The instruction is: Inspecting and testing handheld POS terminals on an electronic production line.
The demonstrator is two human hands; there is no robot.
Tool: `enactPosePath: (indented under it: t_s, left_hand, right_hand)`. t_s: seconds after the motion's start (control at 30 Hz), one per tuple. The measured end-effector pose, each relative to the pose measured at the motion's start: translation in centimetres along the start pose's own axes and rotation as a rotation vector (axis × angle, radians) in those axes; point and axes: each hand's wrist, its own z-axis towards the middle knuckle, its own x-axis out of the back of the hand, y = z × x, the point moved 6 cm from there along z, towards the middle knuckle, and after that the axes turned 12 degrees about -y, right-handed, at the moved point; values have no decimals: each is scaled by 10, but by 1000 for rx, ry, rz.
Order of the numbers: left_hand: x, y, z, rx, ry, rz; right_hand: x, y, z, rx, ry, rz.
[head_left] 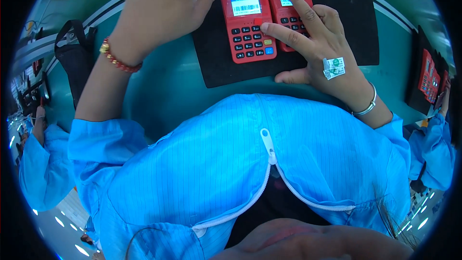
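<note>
Two red handheld payment terminals lie side by side on a black mat [337,0]. My left hand [163,7] rests over the top left corner of the left terminal [248,21], fingertips at its upper edge. My right hand [317,43] spreads across the right terminal [288,0]: the index finger touches its lit screen, and the thumb presses a key at the left terminal's keypad edge. A small white-and-green sticker [333,67] sits on the back of my right hand. Both screens are lit.
The mat lies on a teal table [163,86]. A black bag [74,53] stands at the left edge. At the far right another black mat holds more red terminals [430,74], with a co-worker's blue sleeve [433,149] beside it. Another blue sleeve [41,163] shows at left.
</note>
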Motion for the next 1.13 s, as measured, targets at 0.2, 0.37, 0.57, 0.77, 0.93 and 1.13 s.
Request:
enactPosePath:
  t_s: [0.2,0.37,0.57,0.77,0.93,1.13]
  left_hand:
    - [-38,-10,9,153,106,-208]
    - [-38,-20,11,-153,406,-650]
    - [-45,-19,4,104,109,-672]
    - [-10,5,10,285,24,-590]
    - [-21,-21,-9,63,145,-351]
    - [-34,-26,-3,60,111,-367]
  right_hand:
    - [-10,3,5,-28,-36,-7]
    - [-9,-2,-2,-52,-36,-46]
    - [-9,-24,-34,-133,114,-67]
    - [-26,-32,-35,-209,72,63]
    - [-19,-27,-35,-156,108,127]
    - [31,0,19,-222,303,295]
